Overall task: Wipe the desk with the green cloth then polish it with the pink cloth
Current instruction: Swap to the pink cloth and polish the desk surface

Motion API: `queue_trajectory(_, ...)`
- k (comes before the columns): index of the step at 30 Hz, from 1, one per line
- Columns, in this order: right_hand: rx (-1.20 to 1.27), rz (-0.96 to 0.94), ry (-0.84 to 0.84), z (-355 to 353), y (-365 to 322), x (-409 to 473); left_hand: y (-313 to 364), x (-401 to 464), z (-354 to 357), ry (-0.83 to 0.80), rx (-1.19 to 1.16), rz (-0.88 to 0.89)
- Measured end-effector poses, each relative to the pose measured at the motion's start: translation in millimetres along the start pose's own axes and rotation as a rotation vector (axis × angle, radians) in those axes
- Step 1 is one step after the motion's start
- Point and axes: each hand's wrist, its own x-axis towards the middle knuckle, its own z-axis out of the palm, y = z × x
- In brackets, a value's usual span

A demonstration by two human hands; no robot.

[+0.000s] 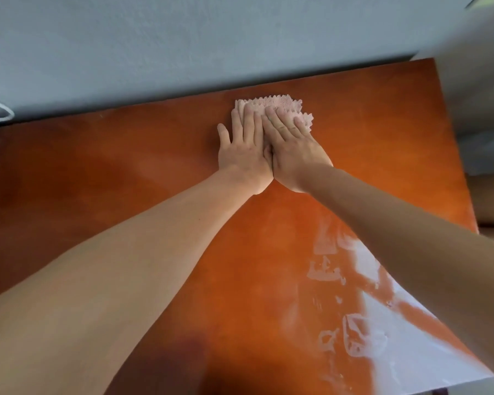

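The pink cloth lay bunched near the upper middle of the frame, close to the far edge of the desk, by the wall. Both hands pressed it flat, fingers straight and gripping nothing: the left hand just left of centre, the right hand touching it. Pushed further, the cloth would likely jam against the wall or slip out from under the flat palms. Pale streaks at lower right looked unpolished and might be missed. The green cloth was not in view.
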Motion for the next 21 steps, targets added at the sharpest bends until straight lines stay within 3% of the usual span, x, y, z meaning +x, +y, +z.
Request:
queue_trajectory(9,0.027,0.062,0.017,13,16,-34,32,-18,6,0.005,0.024,0.031)
queue_trajectory(21,-0.029,0.028,-0.036,57,11,-139,78,-117,57,-0.011,-0.027,-0.004)
